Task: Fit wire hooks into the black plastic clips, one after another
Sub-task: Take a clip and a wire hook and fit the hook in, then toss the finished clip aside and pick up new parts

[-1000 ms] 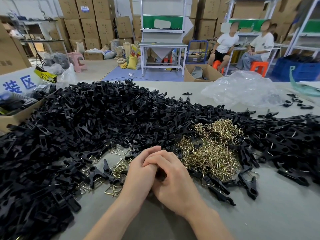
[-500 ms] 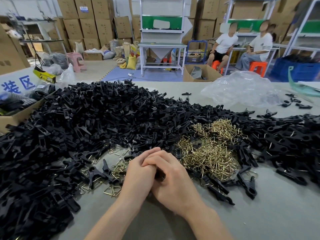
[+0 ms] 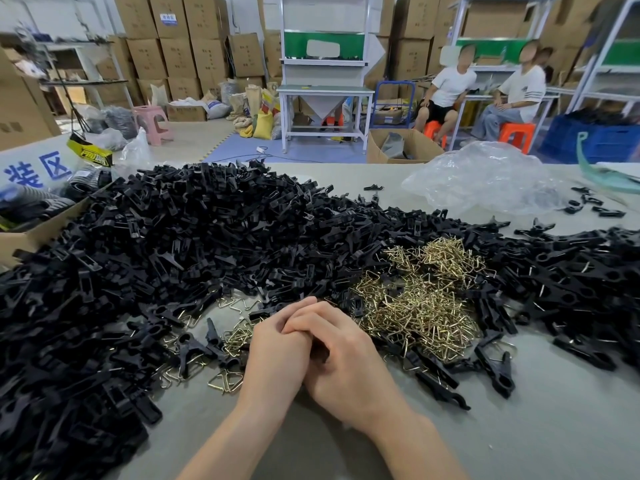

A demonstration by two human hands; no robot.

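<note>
Staying clasped together, unmoved: left hand [image 3: 277,356], right hand [image 3: 349,370] curled round black clip [image 3: 320,354] peeking between.

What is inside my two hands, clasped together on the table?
Only a sliver of something black, likely a clip, shows in the gap between the left hand and right hand. The hands cover the rest, so any wire hook there is hidden.

Matt black plastic clips [image 3: 180,244], shiny brass-toned wire hooks [image 3: 415,306], smooth grey table [image 3: 554,427].
</note>
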